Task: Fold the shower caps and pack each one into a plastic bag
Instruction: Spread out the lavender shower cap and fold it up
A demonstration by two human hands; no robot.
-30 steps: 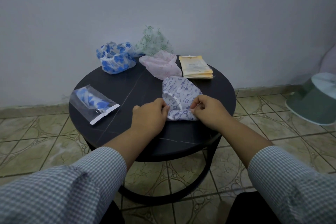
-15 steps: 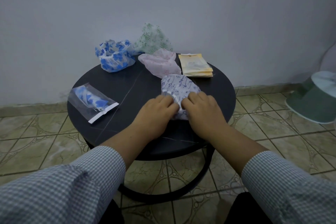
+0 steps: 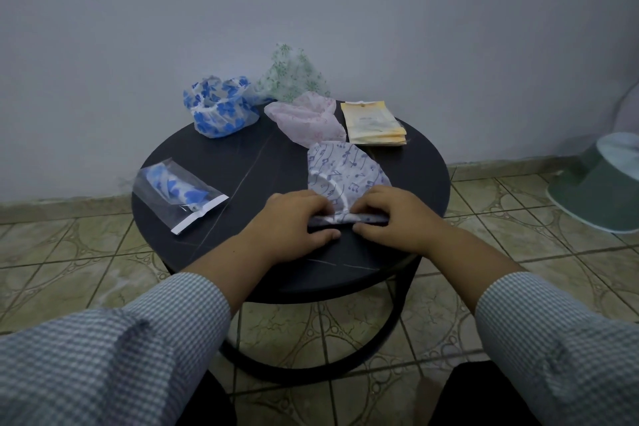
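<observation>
Head view: fold step in hand. Left hand (image 3: 294, 221) & right hand (image 3: 390, 218) sit side by side at the near part of the round worktop (image 3: 242, 169), each grip pinched on the rolled near edge of the music-note shower cap (image 3: 345, 173); thumbs under the roll, fingers on top. Far half of the cap fans out flat toward the wall. Judged: roll/fold only started, so next move calls for taking the roll further up the cap w/o letting the slippery film spring open, then fetching a bag.

Containers: clear plastic bag (image 3: 179, 194), left side of worktop, holds one folded blue-print cap, flap end nearest the camera. Stack of yellowish bags (image 3: 375, 123) at far right, apparently empty. Blue-flower cap (image 3: 219, 111), green-print cap (image 3: 294, 76), pink cap (image 3: 306, 121) lie loose at the back, unpacked.
</observation>
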